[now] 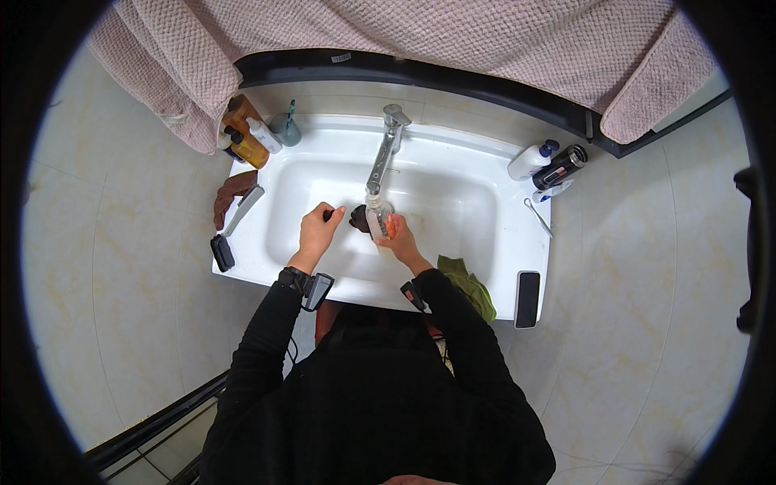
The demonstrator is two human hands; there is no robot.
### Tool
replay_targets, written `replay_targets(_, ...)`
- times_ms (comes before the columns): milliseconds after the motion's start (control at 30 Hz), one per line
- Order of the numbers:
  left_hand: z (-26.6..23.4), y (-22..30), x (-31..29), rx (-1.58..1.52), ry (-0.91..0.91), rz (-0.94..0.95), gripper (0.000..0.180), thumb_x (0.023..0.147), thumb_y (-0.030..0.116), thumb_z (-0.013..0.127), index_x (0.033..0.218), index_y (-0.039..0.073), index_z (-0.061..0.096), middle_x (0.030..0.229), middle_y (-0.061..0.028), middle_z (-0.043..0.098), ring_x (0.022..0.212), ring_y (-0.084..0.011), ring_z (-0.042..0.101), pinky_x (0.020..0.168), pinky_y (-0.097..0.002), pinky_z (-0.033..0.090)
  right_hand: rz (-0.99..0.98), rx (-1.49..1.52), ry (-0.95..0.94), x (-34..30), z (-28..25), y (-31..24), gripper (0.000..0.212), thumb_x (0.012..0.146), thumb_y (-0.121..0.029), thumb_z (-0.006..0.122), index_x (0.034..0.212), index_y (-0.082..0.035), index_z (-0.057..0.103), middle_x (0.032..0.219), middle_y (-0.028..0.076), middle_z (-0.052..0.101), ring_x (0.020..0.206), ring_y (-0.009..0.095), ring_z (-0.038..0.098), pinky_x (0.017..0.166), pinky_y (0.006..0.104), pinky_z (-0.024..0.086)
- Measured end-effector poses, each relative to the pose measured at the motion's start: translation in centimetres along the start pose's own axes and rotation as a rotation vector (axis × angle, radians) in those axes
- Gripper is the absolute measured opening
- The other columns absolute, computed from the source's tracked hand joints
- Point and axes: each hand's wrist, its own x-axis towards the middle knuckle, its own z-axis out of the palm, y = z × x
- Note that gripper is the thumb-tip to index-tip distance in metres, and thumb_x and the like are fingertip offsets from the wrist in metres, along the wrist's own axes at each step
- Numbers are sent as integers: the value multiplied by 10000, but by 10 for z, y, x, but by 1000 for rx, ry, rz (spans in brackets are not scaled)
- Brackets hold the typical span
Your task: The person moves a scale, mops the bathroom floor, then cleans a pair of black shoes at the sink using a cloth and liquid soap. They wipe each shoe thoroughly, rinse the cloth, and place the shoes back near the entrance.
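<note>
My right hand [402,241] is wrapped round a clear bottle [377,218] with an orange patch on its side. The bottle's mouth sits right under the spout of the chrome faucet [380,166], over the white sink basin [453,202]. Left of it, my left hand [318,230] is closed on a small black object [328,215], perhaps a cap; most of it is hidden by the fingers. Between my hands, beside the bottle, a dark crumpled thing [360,218] lies in the basin; I cannot tell what it is.
Bottles [249,147] and a cup with a toothbrush [286,129] stand at the back left. A brown cloth [233,194] and a grey-handled brush [242,210] lie left; a green cloth [467,289] and phone [527,299] front right. A white pump bottle [530,163] stands back right.
</note>
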Motion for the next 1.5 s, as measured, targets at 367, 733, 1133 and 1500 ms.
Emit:
replay_targets(367,6,5,-1,-1,-107,32,235,825,305,624,928,94,615,649,-104,613,586,-241,595,577,-346,467,-16,62,20,8,9,8,813,590,-170,856,1235,-24,384,1200,140,517,1140,234,501,988,328,381)
replay_targets(733,29,22,6,200,-341,126,388,803,316,584,1176,217,547,734,-105,635,716,-311,632,655,-403,491,99,-218,13,-13,2,-28,803,589,-177,843,1235,-34,387,1148,165,544,1083,300,538,930,351,418)
replay_targets(1133,48,22,16,273,-159,261,268,763,260,642,990,119,632,888,-113,654,781,-300,636,683,-398,503,25,-245,78,-19,10,-45,750,632,-209,825,1229,-37,404,1115,159,561,1043,296,555,905,359,429)
replay_targets(1500,68,15,17,333,-119,323,184,799,221,635,955,125,629,863,-119,619,769,-333,623,689,-416,503,6,-276,39,-18,-5,-36,718,651,-205,812,1219,-35,408,1089,152,568,1032,293,558,893,353,426)
